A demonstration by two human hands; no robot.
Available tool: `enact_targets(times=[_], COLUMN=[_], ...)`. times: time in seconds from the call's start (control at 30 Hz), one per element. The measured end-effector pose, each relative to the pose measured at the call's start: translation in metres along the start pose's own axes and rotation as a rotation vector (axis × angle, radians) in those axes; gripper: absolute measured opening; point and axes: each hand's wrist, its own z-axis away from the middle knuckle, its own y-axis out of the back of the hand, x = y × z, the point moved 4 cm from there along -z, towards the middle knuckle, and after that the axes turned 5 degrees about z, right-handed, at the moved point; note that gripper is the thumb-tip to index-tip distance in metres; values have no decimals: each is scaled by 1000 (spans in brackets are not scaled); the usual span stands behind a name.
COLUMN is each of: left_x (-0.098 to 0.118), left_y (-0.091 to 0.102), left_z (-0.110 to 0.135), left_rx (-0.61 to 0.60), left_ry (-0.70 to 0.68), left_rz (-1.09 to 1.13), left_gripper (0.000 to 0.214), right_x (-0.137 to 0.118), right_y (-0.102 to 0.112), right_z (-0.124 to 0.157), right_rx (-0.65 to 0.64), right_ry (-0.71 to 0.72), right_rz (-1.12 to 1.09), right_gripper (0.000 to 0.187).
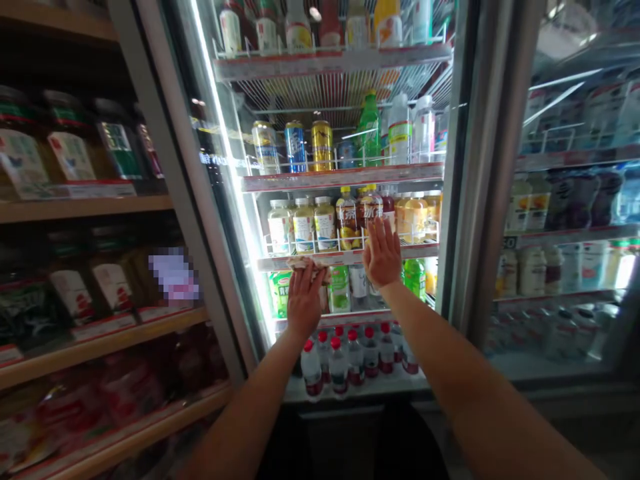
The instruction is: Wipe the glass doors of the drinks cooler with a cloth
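My left hand (303, 303) presses a pale, crumpled cloth (303, 264) against what looks like the glass door (230, 220) of a lit drinks fridge. The cloth shows beyond my fingertips, in front of a shelf edge. My right hand (383, 255) is higher and to the right, its palm turned to the glass with the fingers stretched out and nothing in them. Behind it stand dark tea bottles with yellow caps (347, 219), partly hidden by my fingers. Juice bottles with pale caps (304, 223) stand behind the glass above my left hand.
Red-capped water bottles (339, 367) fill the fridge floor. Cans (295, 145) and a green bottle (370, 127) stand on a higher shelf. Wooden shelves (65, 207) with bottles are on the left. A metal door frame (500, 167) and another drinks fridge (565, 233) are on the right.
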Motion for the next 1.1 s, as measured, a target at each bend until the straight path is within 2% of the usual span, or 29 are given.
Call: enact_targets(times=[0.07, 0.13, 0.23, 0.3, 0.43, 0.53, 0.67, 0.73, 0.83, 0.97, 1.1], left_x=[-12, -21, -31, -38, -47, -43, -25, -16, -4, 18, 38], left_y=[6, 9, 9, 10, 16, 16, 4, -1, -3, -4, -13], left_z=[6, 29, 70, 81, 63, 52, 59, 55, 30, 1, 16], left_rx=[64, 75, -25, -54, 4, 22, -59, -80, -97, -144, -258], left_ry=[62, 74, 52, 38, 37, 57, 23, 27, 52, 29, -79], left_rz=[3, 2, -19, -38, -60, -68, -65, -59, -30, 28, 76], left_gripper=[66, 69, 76, 78, 75, 71, 71, 69, 68, 67, 67], right_x=[0, 1, 2, 2, 2, 1, 3, 8, 18, 30, 33], right_y=[0, -1, -2, -1, 1, 0, -2, 0, 9, 20, 23], right_z=[0, 1, 2, 1, 0, 1, 1, 1, -1, -2, 0], right_rx=[0, -11, -41, -56, -56, -50, -50, -45, -86, -225, -286], right_ry=[1, 0, -4, -11, -20, -16, -26, -21, 61, 167, 148], right_rz=[-4, -13, -43, -61, -58, -58, -84, -95, -109, -134, -132], right_gripper=[58, 58, 58, 58, 58, 58, 57, 56, 55, 57, 58])
